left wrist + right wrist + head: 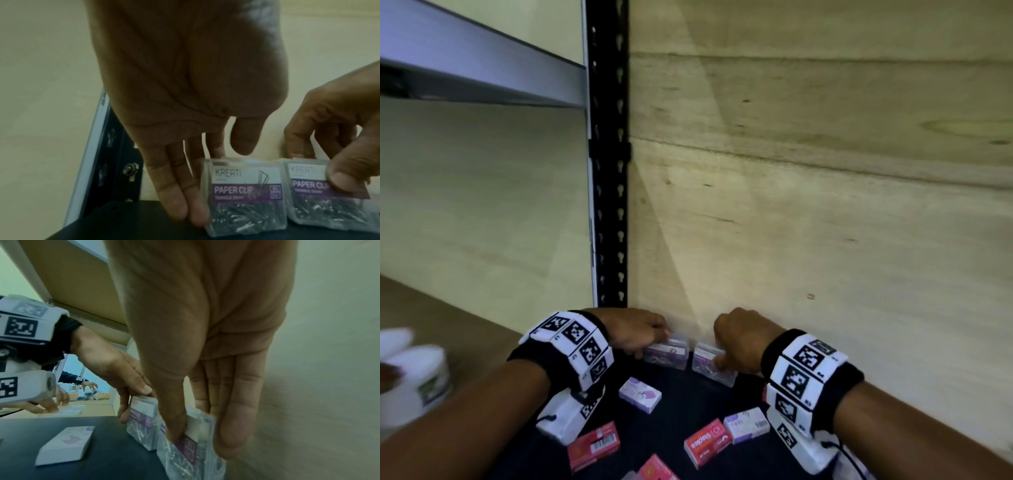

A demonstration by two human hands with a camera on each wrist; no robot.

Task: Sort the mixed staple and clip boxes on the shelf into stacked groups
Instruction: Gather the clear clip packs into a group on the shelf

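Two clear paper-clip boxes stand on edge at 12 o'clock against the shelf's back wall (825,205). Our left hand (635,330) pinches the left clip box (667,353) and our right hand (739,339) pinches the right clip box (710,368), we judge to start the clip group clear of the loose staple boxes (707,442) at 6 o'clock.

Pale plywood wall (825,178) rises straight ahead of the hands, with grain and small knots. A black slotted upright (610,171) stands just beyond the left hand. A grey shelf beam (479,72) runs overhead to the left. A dark shelf surface (671,421) lies beneath the hands. Light falls dimly, brighter on the plywood.
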